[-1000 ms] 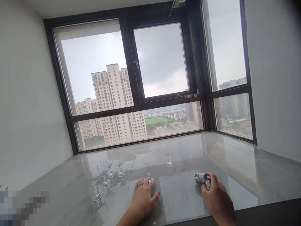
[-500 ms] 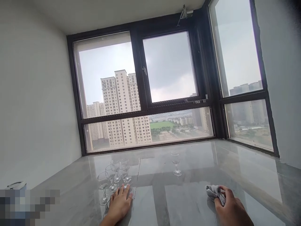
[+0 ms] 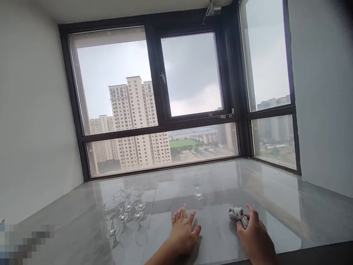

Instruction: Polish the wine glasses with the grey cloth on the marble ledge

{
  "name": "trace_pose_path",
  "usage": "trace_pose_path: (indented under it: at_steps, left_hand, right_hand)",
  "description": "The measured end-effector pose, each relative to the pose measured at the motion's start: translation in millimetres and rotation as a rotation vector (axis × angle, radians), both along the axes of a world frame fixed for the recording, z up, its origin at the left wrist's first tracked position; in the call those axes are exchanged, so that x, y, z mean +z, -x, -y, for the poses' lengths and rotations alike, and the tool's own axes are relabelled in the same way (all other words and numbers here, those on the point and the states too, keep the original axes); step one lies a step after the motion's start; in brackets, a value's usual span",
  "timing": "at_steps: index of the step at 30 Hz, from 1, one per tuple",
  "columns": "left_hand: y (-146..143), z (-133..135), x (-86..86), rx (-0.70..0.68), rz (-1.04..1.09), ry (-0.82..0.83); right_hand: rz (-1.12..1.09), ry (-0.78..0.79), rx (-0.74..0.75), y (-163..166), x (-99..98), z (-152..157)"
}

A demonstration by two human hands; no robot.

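Left hand lies flat and released near the front edge of the glossy grey worktop; right hand grasps a cloth. A dark-framed window stands behind. 5 empty stemmed glasses cluster left; 1 lone glass stands at centre.

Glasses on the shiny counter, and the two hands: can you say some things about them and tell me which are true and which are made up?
1. The right hand grips a grey cloth. True.
2. The left hand holds a glass. False: it lies flat on the counter, holding nothing.
3. A lone glass stands apart from the cluster of glasses. True.
4. The cluster of glasses lies tipped over. False: they all stand upright.
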State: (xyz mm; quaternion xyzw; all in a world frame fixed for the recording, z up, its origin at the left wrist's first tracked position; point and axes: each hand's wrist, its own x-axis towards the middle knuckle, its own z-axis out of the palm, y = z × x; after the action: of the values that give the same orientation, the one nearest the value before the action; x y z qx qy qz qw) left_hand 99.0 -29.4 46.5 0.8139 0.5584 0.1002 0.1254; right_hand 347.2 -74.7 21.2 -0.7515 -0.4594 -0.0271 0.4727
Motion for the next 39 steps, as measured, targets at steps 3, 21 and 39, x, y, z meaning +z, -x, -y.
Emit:
trace_pose_path:
  at_steps: [3,21,39]
  left_hand:
    - [-45,-42,13.5,-0.027,0.017,-0.017]
    - [91,57,11.2,0.057,-0.069,-0.049]
    - [154,39,0.3,0.125,0.232,-0.306]
  right_hand:
    - [-0.028,0.040,0.014,1,5.2,4]
    - [-0.020,0.040,-0.029,3,8.0,9]
    - [-0.039,0.067,0.048,-21,-22.3,-18]
